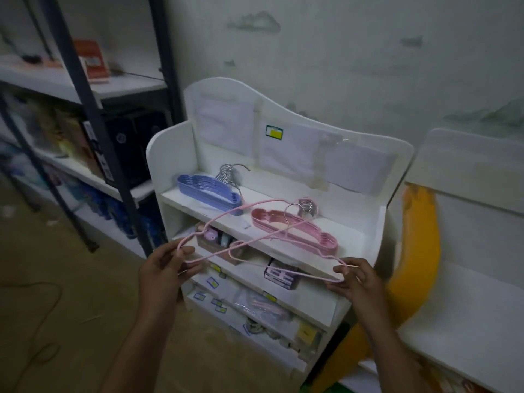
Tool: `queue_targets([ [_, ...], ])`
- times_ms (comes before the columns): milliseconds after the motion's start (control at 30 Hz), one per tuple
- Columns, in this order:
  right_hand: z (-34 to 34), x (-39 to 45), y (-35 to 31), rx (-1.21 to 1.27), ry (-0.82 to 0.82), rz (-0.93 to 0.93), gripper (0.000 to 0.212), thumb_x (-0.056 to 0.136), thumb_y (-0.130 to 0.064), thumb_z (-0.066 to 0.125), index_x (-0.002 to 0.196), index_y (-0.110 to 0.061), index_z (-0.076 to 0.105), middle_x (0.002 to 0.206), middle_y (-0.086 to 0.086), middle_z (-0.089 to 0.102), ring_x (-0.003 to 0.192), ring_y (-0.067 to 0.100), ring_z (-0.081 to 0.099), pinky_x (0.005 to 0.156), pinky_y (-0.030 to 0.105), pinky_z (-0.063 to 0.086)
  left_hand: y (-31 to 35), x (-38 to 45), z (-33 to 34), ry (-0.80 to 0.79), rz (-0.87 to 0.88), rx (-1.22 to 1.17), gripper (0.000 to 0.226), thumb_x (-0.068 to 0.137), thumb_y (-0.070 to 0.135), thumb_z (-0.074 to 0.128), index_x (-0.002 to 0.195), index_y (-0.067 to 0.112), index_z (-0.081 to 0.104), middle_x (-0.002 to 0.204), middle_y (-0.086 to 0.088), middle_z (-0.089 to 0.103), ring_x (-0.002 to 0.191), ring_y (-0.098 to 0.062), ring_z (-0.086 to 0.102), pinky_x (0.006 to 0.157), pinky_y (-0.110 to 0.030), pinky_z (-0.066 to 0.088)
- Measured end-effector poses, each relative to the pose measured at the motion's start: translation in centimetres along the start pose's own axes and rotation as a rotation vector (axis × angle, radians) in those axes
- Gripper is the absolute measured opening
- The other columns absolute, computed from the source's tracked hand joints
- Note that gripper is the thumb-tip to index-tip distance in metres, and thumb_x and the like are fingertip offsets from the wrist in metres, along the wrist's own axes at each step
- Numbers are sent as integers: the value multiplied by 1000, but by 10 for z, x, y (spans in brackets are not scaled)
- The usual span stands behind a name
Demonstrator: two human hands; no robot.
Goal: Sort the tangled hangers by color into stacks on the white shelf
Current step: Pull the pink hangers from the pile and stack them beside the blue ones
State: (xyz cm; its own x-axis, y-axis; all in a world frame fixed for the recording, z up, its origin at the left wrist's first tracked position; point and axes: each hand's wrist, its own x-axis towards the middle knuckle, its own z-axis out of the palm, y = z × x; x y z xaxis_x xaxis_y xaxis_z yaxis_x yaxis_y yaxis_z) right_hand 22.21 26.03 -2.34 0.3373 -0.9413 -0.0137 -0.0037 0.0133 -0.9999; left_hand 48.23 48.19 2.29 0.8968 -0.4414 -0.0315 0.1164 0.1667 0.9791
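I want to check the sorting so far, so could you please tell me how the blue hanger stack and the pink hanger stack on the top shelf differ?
The stack of blue plastic hangers lies at the left of the white shelf's top tier; the stack of pink plastic hangers lies to its right, nearer the front edge. The pink hanger held in both hands crosses in front of the pink stack, while the blue stack shows nearly unobstructed. Both lie flat, with their metal hooks bunched at the back.

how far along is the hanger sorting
Two stacks already lie on the top shelf: a blue stack on the left and a pink stack on the right. In hand is a pink hanger, held at its ends by the left hand and right hand in front of the shelf, not yet on its stack. It looks bound for the pink stack. No tangled pile is in view, so what remains can't be judged.
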Motion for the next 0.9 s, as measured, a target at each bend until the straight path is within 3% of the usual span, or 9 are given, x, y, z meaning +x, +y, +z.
queue_targets([
  [100,9,35,0,-18,-3,6,9,97,-17,58,105,-18,62,105,7,71,84,31,74,74,42,61,1,27,17,15,10,25,24,99,4,47,119,2,61,107,-15,68,89,-29,70,67,-25,60],
  [233,13,71,1,62,21,39,9,97,-10,58,105,-10,60,105,13,70,80,32,74,80,48,59,-2,53,41,32,6,27,23,100,4,46,116,7,62,105,-14,68,90,-32,68,66,-27,61],
  [533,20,117,23,111,100,80,9,94,-9,61,103,-10,62,106,16,69,85,27,74,72,39,61,-23,104,71,7,-26,72,22,99,2,48,113,4,64,100,-15,69,70,-16,71,59,-24,59],
  [733,27,137,35,155,169,113,8,94,-2,58,100,-5,61,103,22,68,89,38,71,70,37,62,-39,153,89,-54,-82,74,22,99,4,49,115,3,64,100,-17,70,71,-18,71,58,-24,59],
  [833,29,145,45,113,230,146,11,93,1,57,97,-7,63,101,22,67,85,39,71,69,37,61,-46,180,99,-109,-86,89,20,99,4,50,106,9,67,98,-17,70,78,-29,69,60,-28,60],
  [900,31,149,53,76,278,165,13,92,4,57,96,-7,64,99,20,67,80,40,72,66,35,61,-49,197,105,-150,-91,96,19,98,3,50,104,9,67,96,-16,70,75,-27,69,58,-28,59],
])
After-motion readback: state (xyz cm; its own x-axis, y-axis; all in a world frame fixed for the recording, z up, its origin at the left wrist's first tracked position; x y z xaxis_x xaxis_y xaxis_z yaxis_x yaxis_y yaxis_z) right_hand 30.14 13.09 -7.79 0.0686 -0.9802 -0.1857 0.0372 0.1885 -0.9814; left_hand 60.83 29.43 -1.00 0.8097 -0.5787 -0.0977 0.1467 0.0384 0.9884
